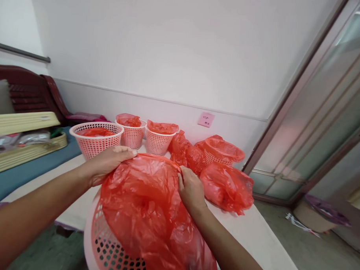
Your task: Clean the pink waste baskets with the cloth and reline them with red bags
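Grips crumpled red plastic bag in left hand, right hand; faces square pink paper note beyond bag, handwriting seemingly illegible.

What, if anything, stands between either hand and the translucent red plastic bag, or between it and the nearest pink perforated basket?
Nothing visible: the left hand and right hand grip the bag directly, and in view it overlaps the basket.

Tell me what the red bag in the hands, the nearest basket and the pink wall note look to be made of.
Red bag: apparently thin plastic film, glossy and translucent; it creases crisply and catches highlights.
Nearest basket: probably molded plastic, smooth; evenly spaced holes pierce it.
Pink note: likely paper, looking matte; it shows no shine and bears handwriting.
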`<action>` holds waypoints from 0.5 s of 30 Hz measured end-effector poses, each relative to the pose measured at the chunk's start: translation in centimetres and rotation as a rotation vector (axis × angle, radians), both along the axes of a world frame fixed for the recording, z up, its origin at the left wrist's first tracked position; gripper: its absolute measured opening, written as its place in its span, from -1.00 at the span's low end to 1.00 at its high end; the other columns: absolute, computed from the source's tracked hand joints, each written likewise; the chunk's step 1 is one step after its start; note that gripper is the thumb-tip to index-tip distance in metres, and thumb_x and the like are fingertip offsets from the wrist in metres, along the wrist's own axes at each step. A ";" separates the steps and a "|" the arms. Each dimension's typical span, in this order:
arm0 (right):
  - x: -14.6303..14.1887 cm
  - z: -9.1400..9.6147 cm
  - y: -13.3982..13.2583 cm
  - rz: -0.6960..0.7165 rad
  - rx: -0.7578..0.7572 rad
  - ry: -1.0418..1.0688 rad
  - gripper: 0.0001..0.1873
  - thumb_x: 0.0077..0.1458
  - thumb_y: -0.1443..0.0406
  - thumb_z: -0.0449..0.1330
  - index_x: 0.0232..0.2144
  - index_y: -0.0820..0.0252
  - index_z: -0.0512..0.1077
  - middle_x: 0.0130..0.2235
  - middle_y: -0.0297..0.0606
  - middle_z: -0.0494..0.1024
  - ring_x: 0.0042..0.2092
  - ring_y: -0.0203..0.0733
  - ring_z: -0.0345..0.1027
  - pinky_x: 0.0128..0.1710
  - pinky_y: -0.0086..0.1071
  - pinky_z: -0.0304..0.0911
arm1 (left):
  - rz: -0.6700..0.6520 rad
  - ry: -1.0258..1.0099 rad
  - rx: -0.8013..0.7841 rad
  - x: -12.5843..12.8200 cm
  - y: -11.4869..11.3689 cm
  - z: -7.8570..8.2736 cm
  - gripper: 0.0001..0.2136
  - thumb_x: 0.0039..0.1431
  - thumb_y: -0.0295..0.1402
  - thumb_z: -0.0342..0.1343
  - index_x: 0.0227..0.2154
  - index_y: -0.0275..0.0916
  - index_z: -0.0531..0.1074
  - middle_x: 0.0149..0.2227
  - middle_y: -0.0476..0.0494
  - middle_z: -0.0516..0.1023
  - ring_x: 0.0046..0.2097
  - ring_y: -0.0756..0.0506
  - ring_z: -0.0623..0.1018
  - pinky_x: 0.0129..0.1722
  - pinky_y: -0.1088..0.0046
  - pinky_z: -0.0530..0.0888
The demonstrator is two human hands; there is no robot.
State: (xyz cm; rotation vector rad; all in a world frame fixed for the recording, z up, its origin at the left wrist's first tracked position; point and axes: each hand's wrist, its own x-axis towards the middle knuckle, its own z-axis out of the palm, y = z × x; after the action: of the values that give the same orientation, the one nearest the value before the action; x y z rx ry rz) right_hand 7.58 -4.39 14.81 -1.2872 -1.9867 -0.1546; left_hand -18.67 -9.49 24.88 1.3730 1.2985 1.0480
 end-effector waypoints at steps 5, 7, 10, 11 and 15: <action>-0.3 0.2 -0.4 0.012 0.002 -0.024 -0.61 0.28 0.27 -0.12 0.00 0.31 0.38 -0.15 0.01 0.55 -0.10 0.01 0.43 -0.09 -0.17 0.31 | 0.085 0.336 0.066 -1.3 1.2 0.5 -0.69 0.01 -0.06 0.18 -0.49 -0.24 0.39 -0.53 -0.02 0.46 -0.51 -0.02 0.42 -0.53 0.49 0.29; -0.4 0.3 -0.4 0.014 -0.002 -0.036 -0.61 0.29 0.28 -0.11 0.01 0.31 0.38 -0.15 0.01 0.55 -0.09 0.01 0.43 -0.08 -0.17 0.31 | 0.017 0.474 0.092 -1.3 1.8 1.0 -0.68 -0.03 -0.05 0.20 -0.54 -0.23 0.39 -0.54 -0.01 0.44 -0.51 -0.02 0.41 -0.54 0.50 0.25; -0.6 0.5 -0.5 0.012 -0.012 -0.049 -0.62 0.28 0.31 -0.10 0.01 0.34 0.38 -0.14 0.01 0.55 -0.07 0.00 0.43 -0.05 -0.18 0.31 | -0.022 0.469 0.084 -0.9 2.7 1.5 -0.70 -0.11 -0.09 0.26 -0.54 -0.23 0.39 -0.55 0.00 0.44 -0.51 -0.04 0.43 -0.54 0.50 0.26; -0.6 0.5 -0.5 0.010 -0.014 -0.051 -0.62 0.28 0.31 -0.09 0.01 0.35 0.39 -0.13 0.02 0.55 -0.06 0.00 0.43 -0.04 -0.18 0.31 | -0.012 0.438 0.071 -0.8 3.0 1.5 -0.70 -0.10 -0.09 0.25 -0.54 -0.23 0.40 -0.55 -0.01 0.46 -0.51 -0.05 0.44 -0.53 0.49 0.27; -0.8 0.7 -0.7 0.030 -0.006 -0.053 -0.64 0.27 0.33 -0.07 0.02 0.32 0.38 -0.11 -0.02 0.55 -0.04 -0.03 0.42 -0.01 -0.21 0.29 | 0.068 0.281 -0.005 -0.7 4.1 0.9 -0.64 -0.01 0.00 0.16 -0.57 -0.24 0.42 -0.54 -0.08 0.51 -0.50 -0.08 0.46 -0.51 0.45 0.35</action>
State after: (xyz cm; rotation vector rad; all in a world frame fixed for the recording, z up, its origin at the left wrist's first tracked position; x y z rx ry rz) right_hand 6.78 -5.12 15.54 -1.2685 -2.0524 -0.1696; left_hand -19.33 -5.37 25.82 1.5214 1.5602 0.9187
